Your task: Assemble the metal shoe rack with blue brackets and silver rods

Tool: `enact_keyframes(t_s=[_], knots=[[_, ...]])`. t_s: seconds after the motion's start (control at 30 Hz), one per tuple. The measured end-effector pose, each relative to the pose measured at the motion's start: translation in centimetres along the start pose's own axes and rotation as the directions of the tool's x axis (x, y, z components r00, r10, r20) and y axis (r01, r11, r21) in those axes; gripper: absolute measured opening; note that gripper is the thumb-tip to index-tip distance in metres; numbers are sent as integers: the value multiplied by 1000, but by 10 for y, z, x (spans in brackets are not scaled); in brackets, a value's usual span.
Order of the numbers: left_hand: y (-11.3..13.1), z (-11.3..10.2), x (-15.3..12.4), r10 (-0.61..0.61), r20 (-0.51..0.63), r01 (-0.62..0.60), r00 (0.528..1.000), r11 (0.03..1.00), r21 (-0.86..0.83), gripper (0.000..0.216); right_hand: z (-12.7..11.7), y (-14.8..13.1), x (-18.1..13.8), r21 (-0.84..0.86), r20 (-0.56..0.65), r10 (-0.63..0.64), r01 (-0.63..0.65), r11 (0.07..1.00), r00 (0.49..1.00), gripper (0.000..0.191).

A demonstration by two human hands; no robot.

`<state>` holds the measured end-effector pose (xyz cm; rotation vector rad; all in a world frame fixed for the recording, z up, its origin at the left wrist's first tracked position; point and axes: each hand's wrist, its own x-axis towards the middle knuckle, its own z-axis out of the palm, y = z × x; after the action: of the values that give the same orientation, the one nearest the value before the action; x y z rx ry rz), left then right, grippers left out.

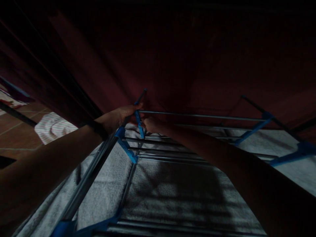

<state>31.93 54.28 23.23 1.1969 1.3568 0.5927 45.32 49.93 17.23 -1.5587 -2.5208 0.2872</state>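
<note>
A clothes drying rack of grey metal tubes [197, 115] with blue plastic joints stretches across the dim head view. My left hand [127, 111] is closed around the upright tube at the rack's far left corner, its thumb at the top of a blue bracket [139, 124]. On the other side of that bracket, my right hand [153, 125] is closed with its fingertips against it. Shadow hides part of those fingers. Nearer to me, another blue joint [126, 144] sits on the same left tube, just below my left hand.
Grey, towel-like cloth [106, 187] is spread under the rack. Dark red fabric [192, 65] hangs behind it. Blue joints [293, 154] hold the right side. At left, a striped cloth [55, 126] lies on brown floor tiles [14, 131].
</note>
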Motion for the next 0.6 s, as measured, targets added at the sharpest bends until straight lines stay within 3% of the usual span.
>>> enact_keyframes(t_s=[0.07, 0.13, 0.2, 0.27, 0.4, 0.6], knots=[[-1, -1, 1, 27, -4, -27, 1000, 1000, 3, 24, -9, -5, -20, -130, -8, -84, 82, 988, 996, 31], [-2, -1, 3, 59, 5, -59, 998, 998, 0, 23, -21, -5, -39, -267, -112, -203, 168, 949, 973, 33], [-3, -2, 5, 81, -1, -81, 997, 997, -1, 22, -35, -1, -49, -368, -243, -247, 146, 918, 938, 35], [-4, -3, 8, 105, -8, -104, 994, 995, 7, 25, -47, 5, -48, -393, -321, -178, 40, 919, 930, 35], [-5, -6, 13, 138, 3, -138, 990, 990, 26, 40, -58, 13, -29, -298, -211, 12, -76, 952, 977, 32], [-6, -8, 17, 219, -65, -213, 974, 973, 86, 35, -50, 25, -17, -217, -188, -116, 74, 973, 975, 36]])
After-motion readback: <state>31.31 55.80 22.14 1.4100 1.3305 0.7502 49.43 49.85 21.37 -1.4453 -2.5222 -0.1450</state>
